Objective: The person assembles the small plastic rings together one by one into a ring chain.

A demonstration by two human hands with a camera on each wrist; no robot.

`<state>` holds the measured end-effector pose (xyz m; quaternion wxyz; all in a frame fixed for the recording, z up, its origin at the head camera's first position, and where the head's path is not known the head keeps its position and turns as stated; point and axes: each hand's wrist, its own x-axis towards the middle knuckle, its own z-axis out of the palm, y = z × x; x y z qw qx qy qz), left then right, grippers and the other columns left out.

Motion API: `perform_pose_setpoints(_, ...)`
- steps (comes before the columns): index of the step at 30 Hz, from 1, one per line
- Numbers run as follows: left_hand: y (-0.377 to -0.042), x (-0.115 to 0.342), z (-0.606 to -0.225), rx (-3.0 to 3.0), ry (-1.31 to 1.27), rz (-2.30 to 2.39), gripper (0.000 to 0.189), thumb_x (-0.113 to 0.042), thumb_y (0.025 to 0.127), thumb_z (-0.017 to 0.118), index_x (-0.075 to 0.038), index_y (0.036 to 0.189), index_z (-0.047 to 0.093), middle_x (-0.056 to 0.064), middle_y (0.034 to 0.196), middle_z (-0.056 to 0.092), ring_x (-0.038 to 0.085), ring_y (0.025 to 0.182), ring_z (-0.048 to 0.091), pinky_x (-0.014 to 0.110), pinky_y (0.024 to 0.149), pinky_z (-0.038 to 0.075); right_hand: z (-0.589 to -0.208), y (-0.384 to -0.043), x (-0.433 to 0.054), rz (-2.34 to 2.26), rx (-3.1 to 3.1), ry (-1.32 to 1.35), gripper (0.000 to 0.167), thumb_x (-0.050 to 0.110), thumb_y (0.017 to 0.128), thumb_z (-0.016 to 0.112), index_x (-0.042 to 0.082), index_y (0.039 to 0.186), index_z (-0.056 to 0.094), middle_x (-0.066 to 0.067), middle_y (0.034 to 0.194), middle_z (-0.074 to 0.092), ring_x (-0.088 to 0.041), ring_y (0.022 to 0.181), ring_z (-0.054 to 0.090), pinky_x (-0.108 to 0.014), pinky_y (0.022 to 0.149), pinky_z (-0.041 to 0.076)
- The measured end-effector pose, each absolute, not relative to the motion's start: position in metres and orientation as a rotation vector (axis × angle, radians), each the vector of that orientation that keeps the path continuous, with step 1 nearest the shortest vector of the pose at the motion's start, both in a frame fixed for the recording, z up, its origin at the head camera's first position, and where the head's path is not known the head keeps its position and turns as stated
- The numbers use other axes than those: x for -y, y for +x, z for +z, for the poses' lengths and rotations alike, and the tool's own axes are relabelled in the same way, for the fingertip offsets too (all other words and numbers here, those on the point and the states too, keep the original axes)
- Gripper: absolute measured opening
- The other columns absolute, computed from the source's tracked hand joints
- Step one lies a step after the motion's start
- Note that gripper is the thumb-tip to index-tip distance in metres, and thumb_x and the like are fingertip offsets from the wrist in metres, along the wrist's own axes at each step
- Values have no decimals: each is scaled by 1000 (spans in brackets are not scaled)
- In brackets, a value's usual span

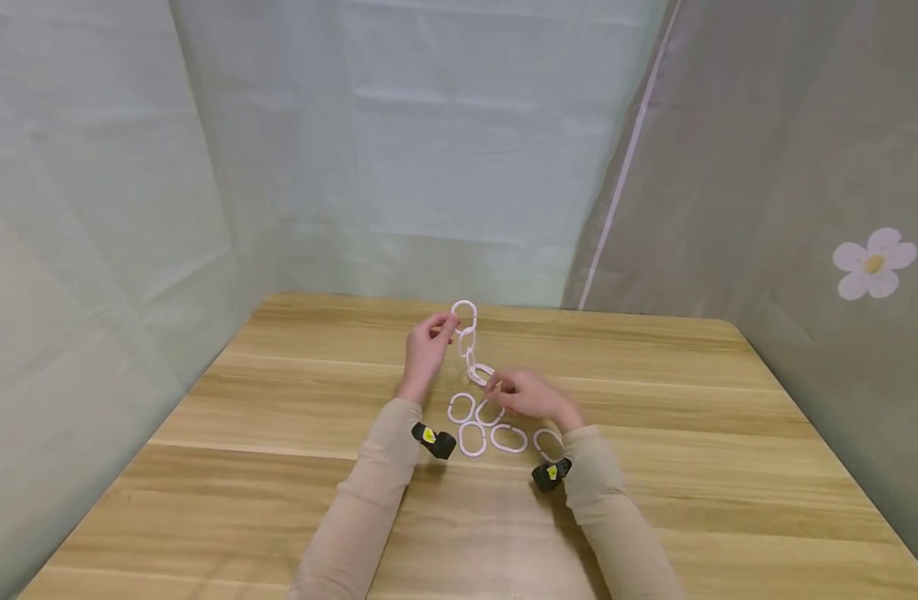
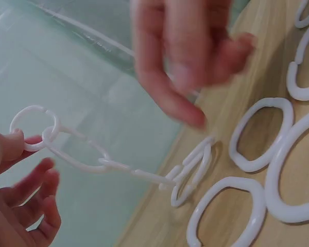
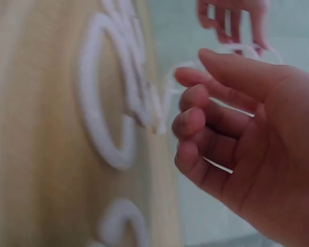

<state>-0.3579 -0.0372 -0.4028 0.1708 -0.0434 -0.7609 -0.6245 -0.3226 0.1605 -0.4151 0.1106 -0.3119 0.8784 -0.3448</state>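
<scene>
My left hand (image 1: 424, 352) pinches the top link of a white plastic chain (image 2: 76, 163) between thumb and fingertips, its other fingers loosely bent. From there the chain hangs down link by link, and its lower end reaches the tabletop. My right hand (image 1: 532, 395) hovers just over the loose links with its fingers loosely curled; in the right wrist view nothing is between them. Below it lie several loose white oval links (image 2: 237, 131), each with a small gap in its side. In the head view, the right fingers partly cover one of these links.
The wood-grain table (image 1: 293, 467) extends on all sides of the links. One loose link (image 1: 536, 442) lies near the right wrist, beside the black wrist camera (image 1: 551, 475). Pale fabric curtains (image 1: 459, 167) stand behind the table and along both sides.
</scene>
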Motion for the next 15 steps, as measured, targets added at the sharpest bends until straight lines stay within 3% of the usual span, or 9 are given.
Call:
perform_pose_setpoints(3,-359,39,-401,2145,-122,-1781,23,-18,96,60,1,104,71,21,104,70,28,77,63,16,62,42,-419,-320,-156,-922,-2558,-953,23,11,93,59,2,114,61,-6,65,58,-6,53,47,-19,51,39)
perform_pose_setpoints(6,-359,40,-399,2124,-127,-1861,22,-17,96,60,1,103,71,16,92,70,17,70,58,16,59,42,-422,-318,-155,-846,-2596,-994,27,11,91,63,2,116,61,-9,77,65,-4,60,48,-19,57,41)
perform_pose_setpoints(11,-357,42,-396,2077,-132,-2034,22,-14,96,59,5,103,69,-6,75,61,5,64,53,18,56,40,-421,-316,-153,-817,-2653,-962,23,7,87,68,1,108,63,-11,82,66,-5,64,49,-20,61,43)
perform_pose_setpoints(15,-357,42,-395,2060,-145,-2088,23,-12,96,59,8,105,68,-11,72,60,3,62,53,19,56,41,-420,-315,-152,-753,-2713,-917,10,4,83,69,3,92,64,-6,75,62,-7,64,48,-20,61,42)
